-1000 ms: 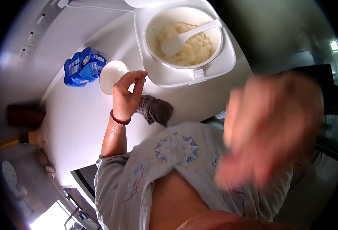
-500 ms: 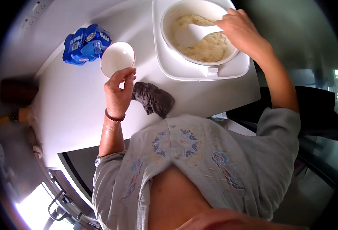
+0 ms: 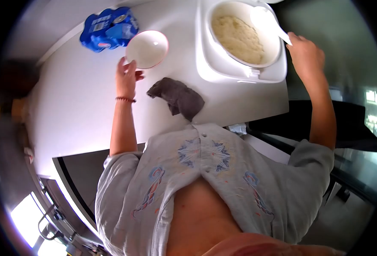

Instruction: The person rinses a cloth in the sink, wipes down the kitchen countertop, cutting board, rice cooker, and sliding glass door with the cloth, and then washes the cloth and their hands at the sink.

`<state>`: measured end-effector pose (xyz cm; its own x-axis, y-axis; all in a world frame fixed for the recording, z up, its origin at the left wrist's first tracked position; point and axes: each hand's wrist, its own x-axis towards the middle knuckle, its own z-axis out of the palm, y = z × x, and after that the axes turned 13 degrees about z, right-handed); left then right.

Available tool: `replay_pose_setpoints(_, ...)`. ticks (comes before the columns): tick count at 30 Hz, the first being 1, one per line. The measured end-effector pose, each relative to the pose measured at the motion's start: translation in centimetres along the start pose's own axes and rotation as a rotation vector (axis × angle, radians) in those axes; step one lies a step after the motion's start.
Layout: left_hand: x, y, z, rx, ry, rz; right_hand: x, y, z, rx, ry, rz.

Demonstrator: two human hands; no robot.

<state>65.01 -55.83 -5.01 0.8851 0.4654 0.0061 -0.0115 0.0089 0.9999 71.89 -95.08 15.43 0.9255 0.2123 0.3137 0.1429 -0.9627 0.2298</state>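
While the fingers of the right hand [image 3: 307,56] are gripping a white paddle [image 3: 263,19] by its handle, its broad end is showing over the pot [image 3: 270,42], with rice [image 3: 237,39] lying inside, left of them. The left hand [image 3: 125,80] is keeping its fingers loosely parted at the rim of the bowl [image 3: 148,49], contact unclear; a cloth [image 3: 181,99] is lying to their right

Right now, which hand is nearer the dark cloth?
Left. Left hand is just left of the dark cloth, not touching; right hand is farther off, holding the rice paddle at the rice cooker.
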Motion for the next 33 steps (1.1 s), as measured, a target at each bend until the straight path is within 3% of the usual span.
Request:
replay_pose_setpoints(2, 0.9, 0.2, -0.1, -0.204, -0.150, -0.149, -0.3, -0.5, -0.4, 0.317, -0.061, -0.025)
replay_pose_setpoints(3, 0.7, 0.8, 0.2, -0.228, -0.130, -0.168, -0.9, -1.7, -1.0, 0.324, -0.059, -0.044)
replay_pose_setpoints(5, 0.9, 1.4, 0.4, -0.207, -0.172, -0.125, -2.7, -6.3, -3.5, 1.061, -0.331, 0.251)
replay_pose_setpoints(7, 1.3, 1.1, 0.1, -0.192, -0.203, -0.117, -4.1, -11.1, -4.6, 1.151, -0.558, 0.334)
replay_pose_setpoints(9, 1.2, 1.0, -0.2, -0.175, -0.238, -0.105, -4.5, -14.9, -2.6, 1.133, -0.618, 0.110)
replay_pose_setpoints(11, 1.1, 1.2, -1.0, -0.181, -0.259, -0.132, -5.0, -19.0, 0.4, 1.090, -0.380, -0.059)
replay_pose_setpoints(19, -0.1, 1.0, -3.8, -0.213, -0.261, -0.114, -3.5, -27.6, 7.2, 0.800, -0.472, -0.025)
replay_pose_setpoints(25, 0.8, 0.8, -5.0, -0.158, -0.256, -0.080, -2.9, -28.7, 7.6, 0.816, -0.545, -0.082)
replay_pose_setpoints(29, 0.8, 1.5, -4.9, -0.173, -0.239, -0.004, -3.4, -28.2, 6.4, 0.749, -0.428, -0.152)
replay_pose_setpoints(30, 0.6, 1.5, -5.4, -0.027, -0.116, -0.009, -3.2, -27.6, 5.2, 0.711, -0.386, -0.202)
replay_pose_setpoints(31, 0.7, 1.5, -5.9, 0.111, 0.013, -0.008, -3.4, -26.9, 4.9, 0.819, -0.162, -0.282)
replay_pose_setpoints(33, 1.1, 2.1, -7.4, 0.673, 0.017, 0.363, -2.0, -23.8, 2.0, 1.121, 0.140, -0.330)
